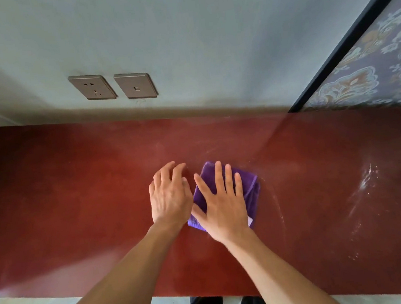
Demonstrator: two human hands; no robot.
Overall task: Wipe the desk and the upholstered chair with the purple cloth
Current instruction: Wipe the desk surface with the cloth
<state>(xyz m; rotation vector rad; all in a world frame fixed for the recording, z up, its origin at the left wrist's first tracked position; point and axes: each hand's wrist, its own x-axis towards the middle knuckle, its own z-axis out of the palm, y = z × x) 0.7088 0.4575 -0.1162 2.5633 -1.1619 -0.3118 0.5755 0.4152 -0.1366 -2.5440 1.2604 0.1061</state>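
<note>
Pressing flat on the purple cloth [226,186], your right hand [223,206] has its fingers spread apart and lies palm-down, holding nothing in a grip. The cloth is folded into a rough square and sits on the red desk [75,203], near the middle of the top, its far corner and right edge showing past your fingers. Your left hand [169,195] rests just beside the cloth on its left, fingers loosely apart and slightly curled, tips touching the bare desk; it holds nothing. To the right of the cloth the desk surface shows pale streaks [365,180]. On the grey wall behind the desk sit two socket plates [112,86], and a patterned panel [379,66] in a dark frame stands at the right.
</note>
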